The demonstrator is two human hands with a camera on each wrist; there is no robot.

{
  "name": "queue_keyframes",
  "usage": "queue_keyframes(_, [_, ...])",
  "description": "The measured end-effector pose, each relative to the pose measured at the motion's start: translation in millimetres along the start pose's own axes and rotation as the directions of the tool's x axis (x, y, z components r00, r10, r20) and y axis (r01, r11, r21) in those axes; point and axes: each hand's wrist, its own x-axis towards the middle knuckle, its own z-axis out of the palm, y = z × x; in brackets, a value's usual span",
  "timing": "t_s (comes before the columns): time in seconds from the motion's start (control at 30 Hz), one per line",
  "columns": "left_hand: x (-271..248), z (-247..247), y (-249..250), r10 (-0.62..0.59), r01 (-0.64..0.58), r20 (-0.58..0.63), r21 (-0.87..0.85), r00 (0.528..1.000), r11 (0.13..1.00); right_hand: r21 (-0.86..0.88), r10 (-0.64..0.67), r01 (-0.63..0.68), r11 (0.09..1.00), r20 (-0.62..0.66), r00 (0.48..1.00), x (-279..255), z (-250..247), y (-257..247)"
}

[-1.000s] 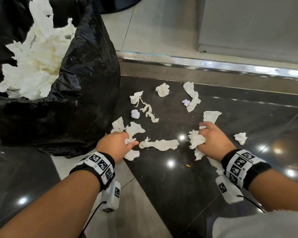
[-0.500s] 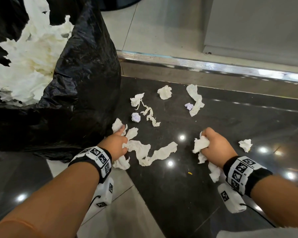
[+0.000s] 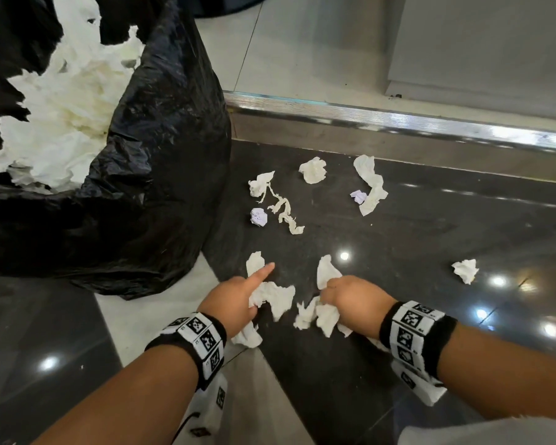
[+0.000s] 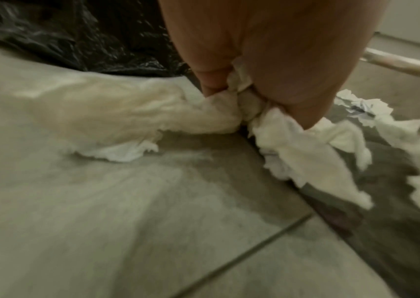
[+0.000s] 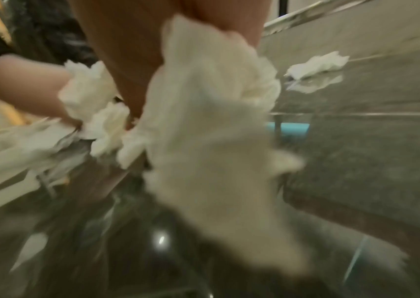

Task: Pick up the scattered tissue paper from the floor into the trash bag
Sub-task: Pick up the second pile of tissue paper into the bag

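Note:
My left hand (image 3: 238, 300) grips a bunch of white tissue (image 3: 275, 298) just above the dark floor, its index finger pointing forward; in the left wrist view the curled fingers (image 4: 293, 84) pinch the tissue (image 4: 280, 141). My right hand (image 3: 350, 298) grips another wad of tissue (image 3: 326, 311), which fills the right wrist view as a blurred tissue wad (image 5: 216, 121). The two hands are close together. The black trash bag (image 3: 148, 175) stands at the left, holding a heap of white tissue (image 3: 61, 114). Several loose tissue pieces lie ahead, such as a crumpled ball (image 3: 313, 170).
More scraps on the dark tiles: a long torn strip (image 3: 283, 208), a folded strip (image 3: 371, 184), two small lilac wads (image 3: 259, 216), and one piece at the right (image 3: 466, 269). A metal threshold strip (image 3: 398, 120) crosses behind them. A pale wall panel (image 3: 482, 43) stands beyond.
Both hands have gathered their tissue off the floor and drawn back toward me and toward each other. The long strip between them is now bunched in the left hand.

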Motion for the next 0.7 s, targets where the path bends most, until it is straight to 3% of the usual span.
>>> queue_keyframes(0.07, [4, 1, -2, 0.004, -0.005, 0.030, 0.042, 1.000, 0.999, 0.140, 0.139, -0.123, 0.983, -0.118, 0.983, -9, -15, 10])
queue_keyframes(0.13, [7, 3, -4, 0.018, -0.018, 0.005, 0.089, 1.000, 0.996, 0.323, 0.312, -0.239, 0.916, -0.200, 0.929, -21, -31, 24])
queue_keyframes(0.27, [3, 1, -1, 0.039, -0.037, -0.008, 0.185, 0.999, 0.982, 0.622, 0.509, -0.211, 0.754, -0.351, 0.786, -45, -53, 39])
queue_keyframes(0.33, [1, 2, 0, 0.058, -0.056, -0.006, 0.206, 0.998, 0.977, 0.668, 0.550, -0.218, 0.711, -0.335, 0.765, -55, -53, 42])
queue_keyframes(0.4, [2, 2, 0, 0.091, -0.092, 0.014, 0.229, 0.996, 0.969, 0.610, 0.498, -0.242, 0.755, -0.291, 0.817, -58, -43, 42])
queue_keyframes(0.5, [4, -3, 5, 0.089, -0.091, 0.019, 0.230, 0.996, 0.969, 0.407, 0.333, -0.265, 0.874, -0.105, 0.937, -53, -7, 30])
queue_keyframes(0.7, [-4, -1, 10, 0.012, -0.012, 0.004, 0.130, 1.000, 0.991, 0.085, 0.162, -0.162, 0.983, -0.001, 0.987, -47, 35, 22])
